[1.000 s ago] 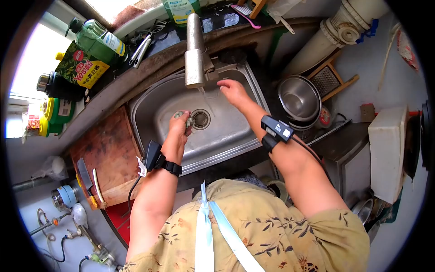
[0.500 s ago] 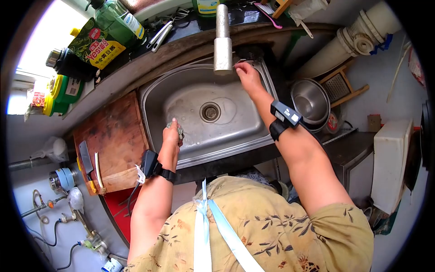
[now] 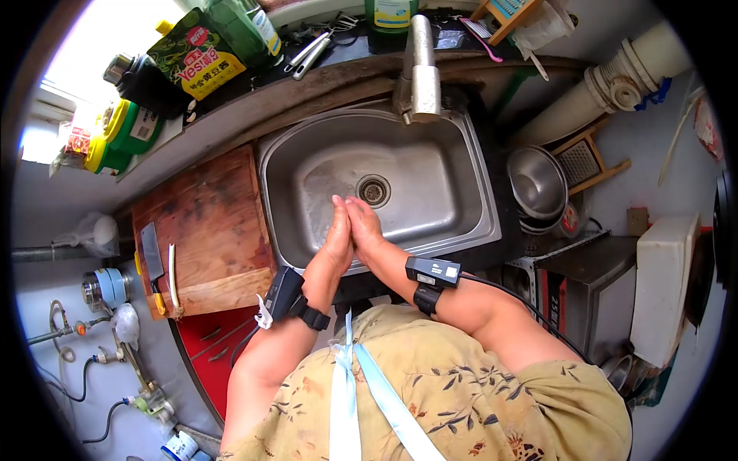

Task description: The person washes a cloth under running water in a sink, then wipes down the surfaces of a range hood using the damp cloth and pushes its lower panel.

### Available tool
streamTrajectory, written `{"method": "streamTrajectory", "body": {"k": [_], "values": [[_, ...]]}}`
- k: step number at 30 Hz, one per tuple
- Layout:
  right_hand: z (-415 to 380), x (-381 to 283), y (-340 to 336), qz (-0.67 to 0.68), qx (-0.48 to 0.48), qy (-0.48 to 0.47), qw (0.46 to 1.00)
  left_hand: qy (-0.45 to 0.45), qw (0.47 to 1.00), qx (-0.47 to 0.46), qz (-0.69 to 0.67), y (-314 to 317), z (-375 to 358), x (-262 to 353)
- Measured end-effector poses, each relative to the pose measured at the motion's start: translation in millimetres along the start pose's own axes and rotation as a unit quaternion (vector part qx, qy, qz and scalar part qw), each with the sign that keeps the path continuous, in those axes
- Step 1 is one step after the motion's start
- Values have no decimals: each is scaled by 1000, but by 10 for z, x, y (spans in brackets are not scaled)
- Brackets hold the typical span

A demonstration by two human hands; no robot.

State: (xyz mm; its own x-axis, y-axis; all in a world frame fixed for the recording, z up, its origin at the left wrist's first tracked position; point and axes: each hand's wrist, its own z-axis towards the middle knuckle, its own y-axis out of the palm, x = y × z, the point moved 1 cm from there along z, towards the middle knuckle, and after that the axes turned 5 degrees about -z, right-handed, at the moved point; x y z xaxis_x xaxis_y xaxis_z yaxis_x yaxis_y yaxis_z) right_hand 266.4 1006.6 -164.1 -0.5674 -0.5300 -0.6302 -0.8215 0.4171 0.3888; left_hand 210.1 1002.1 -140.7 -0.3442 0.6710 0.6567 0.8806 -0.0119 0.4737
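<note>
Both hands meet over the near left part of the steel sink. My left hand and my right hand are pressed together at the palms, fingers pointing toward the drain. Whatever lies between the palms is hidden. Beyond them, the faucet hangs over the back rim of the sink, and no water stream shows under it.
Left of the sink, a wooden cutting board carries a knife and a pale stalk. Metal bowls stand to the right. Bottles, a sauce pouch and a peeler line the back ledge.
My right hand has come from beside the faucet down to my left hand. The small grey-green crumpled thing in my left hand no longer shows. The view has shifted slightly.
</note>
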Motion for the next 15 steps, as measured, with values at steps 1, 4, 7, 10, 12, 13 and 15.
{"method": "streamTrajectory", "body": {"k": [1,4,7,10,12,13,15], "values": [[67,10,-15,-16,2,-14,1000,3,1000,2,-2,4,-10,-1],[399,13,11,-31,11,-97,995,102,994,37,-32,-23,-28,97],[514,-225,49,78,8,-76,994,115,991,-46,-51,2,-175,253],[517,-364,100,-50,30,-124,991,83,989,-71,-96,43,-243,288],[446,-353,190,-128,-15,-199,972,95,980,-112,-136,66,-243,415],[421,-329,233,-203,-58,-271,939,114,976,-129,-136,107,-293,552],[426,-403,321,-272,-43,-379,884,113,974,-136,-139,89,-341,735]]}}
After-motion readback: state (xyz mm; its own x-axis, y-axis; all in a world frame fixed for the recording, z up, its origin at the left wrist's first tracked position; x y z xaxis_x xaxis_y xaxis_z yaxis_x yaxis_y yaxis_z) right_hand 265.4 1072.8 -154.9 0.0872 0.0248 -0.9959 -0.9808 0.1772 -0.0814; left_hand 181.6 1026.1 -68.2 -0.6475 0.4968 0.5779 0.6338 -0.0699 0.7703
